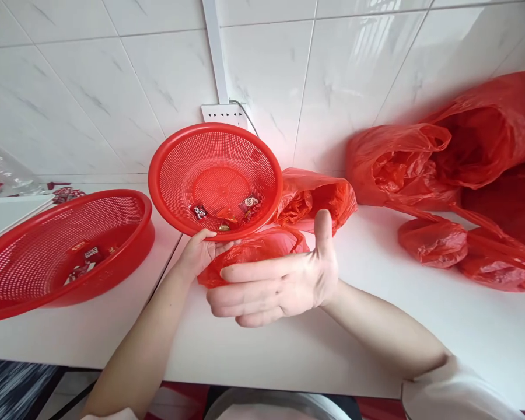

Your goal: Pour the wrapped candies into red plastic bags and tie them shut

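A red mesh basket (214, 175) is tilted toward me, a few small wrapped candies (249, 202) lying along its lower side. My left hand (199, 254) grips its near rim, thumb on the edge and fingers underneath. My right hand (284, 283) is stretched out with the thumb up, holding nothing. Behind its fingers, partly hidden, lies a red plastic bag (262, 245). Another open red bag (319, 198) stands to the right of the basket.
A second red basket (131, 251) with wrapped candies sits at the left. Several red plastic bags (402, 169) fill the right side of the white table (376, 326). A power strip (224, 114) is on the tiled wall. A clear plastic container (4, 169) lies far left.
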The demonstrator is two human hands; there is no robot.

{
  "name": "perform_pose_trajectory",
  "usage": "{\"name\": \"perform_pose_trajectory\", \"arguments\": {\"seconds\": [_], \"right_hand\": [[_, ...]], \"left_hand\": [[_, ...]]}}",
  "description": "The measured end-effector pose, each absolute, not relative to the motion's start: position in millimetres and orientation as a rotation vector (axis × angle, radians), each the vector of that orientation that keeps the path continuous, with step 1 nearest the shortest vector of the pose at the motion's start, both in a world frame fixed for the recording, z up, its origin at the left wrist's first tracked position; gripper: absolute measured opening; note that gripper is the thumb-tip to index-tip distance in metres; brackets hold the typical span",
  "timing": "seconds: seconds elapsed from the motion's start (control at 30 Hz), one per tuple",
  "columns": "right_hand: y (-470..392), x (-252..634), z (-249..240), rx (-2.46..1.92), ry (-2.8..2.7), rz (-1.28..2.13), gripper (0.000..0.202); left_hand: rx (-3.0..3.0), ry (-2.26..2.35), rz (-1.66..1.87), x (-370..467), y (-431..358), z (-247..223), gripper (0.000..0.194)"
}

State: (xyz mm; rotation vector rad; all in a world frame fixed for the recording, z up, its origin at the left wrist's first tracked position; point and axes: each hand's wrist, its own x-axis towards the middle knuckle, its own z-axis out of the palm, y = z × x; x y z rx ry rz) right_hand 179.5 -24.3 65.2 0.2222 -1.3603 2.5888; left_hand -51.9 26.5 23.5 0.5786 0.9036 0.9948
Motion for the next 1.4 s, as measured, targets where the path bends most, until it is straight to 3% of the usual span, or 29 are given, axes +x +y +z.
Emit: {"name": "perform_pose_trajectory", "arguments": {"seconds": [0.13,0.23,0.33,0.43,0.53,0.63,0.73,0.87,1.03,1.2,1.4], "right_hand": [[-23.0,178.1,68.0,0.130,-1.590,2.570,0.104],[-16.1,181.2,75.1,0.166,-1.915,2.311,0.094],[4.9,182.6,81.8,0.063,-2.293,1.658,0.066],[36.9,171.9,72.9,-0.517,-2.420,0.763,0.038],[66.6,150.7,45.7,-1.213,-2.334,0.183,0.044],[84.3,133.7,17.6,-1.484,-2.417,0.299,0.062],[92.5,128.8,1.1,-1.235,-2.534,0.552,0.052],[100.5,133.7,-3.4,-0.958,-2.491,0.623,0.033],[104.2,150.5,12.1,-1.004,-2.473,0.619,0.027],[93.3,172.7,38.5,-0.921,-2.271,1.073,0.031],[86.5,169.8,40.6,-0.969,-2.371,0.725,0.022]], "left_hand": [[0.687,0.856,1.010,-54.3,27.3,18.6,0.036],[0.780,0.849,1.040,-56.6,29.4,12.7,0.034],[0.790,0.844,1.049,-56.3,30.1,8.0,0.032],[0.799,0.848,1.054,-53.4,30.0,4.1,0.032],[0.827,0.887,1.030,-49.9,29.4,0.4,0.033],[0.844,0.917,1.006,-46.2,27.6,-3.1,0.034],[0.878,0.953,1.033,-42.5,25.0,-5.9,0.032],[0.871,0.942,1.014,-41.2,23.4,-7.1,0.031],[0.825,0.878,0.988,-47.2,26.3,-7.4,0.036],[0.821,0.905,0.999,-49.4,29.7,-7.9,0.034],[0.849,0.885,0.983,-46.8,28.7,-9.2,0.035]]}}
